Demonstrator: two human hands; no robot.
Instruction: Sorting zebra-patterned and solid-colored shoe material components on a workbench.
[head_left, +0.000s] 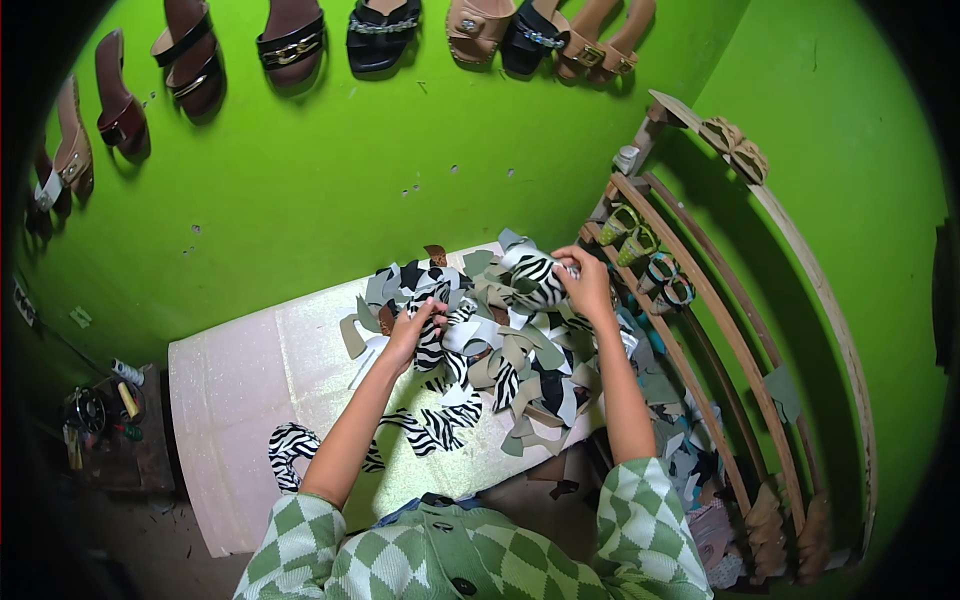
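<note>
My right hand (588, 284) pinches a zebra-print piece (537, 278) of sheet material at its edge, lifted over the far part of a heap of cut scraps (510, 350). On the heap's left side, my left hand (408, 335) has its fingers closed on another zebra-print piece (428, 352), which hangs below them. Grey, beige, white, black and brown pieces are mixed through the heap, many overlapping. Nearer to me, several zebra-print strips (432, 428) lie loose on the table, and a curved zebra-print piece (290, 448) is partly covered by my left forearm.
The glittery whitish tabletop (235, 400) stands against a green wall (330, 170) hung with sandals (292, 45). At right, a wooden rack (700, 290) holds small shoes (640, 245), with more scraps (690, 460) below. A small dark stand (125, 440) with thread and tools is at left.
</note>
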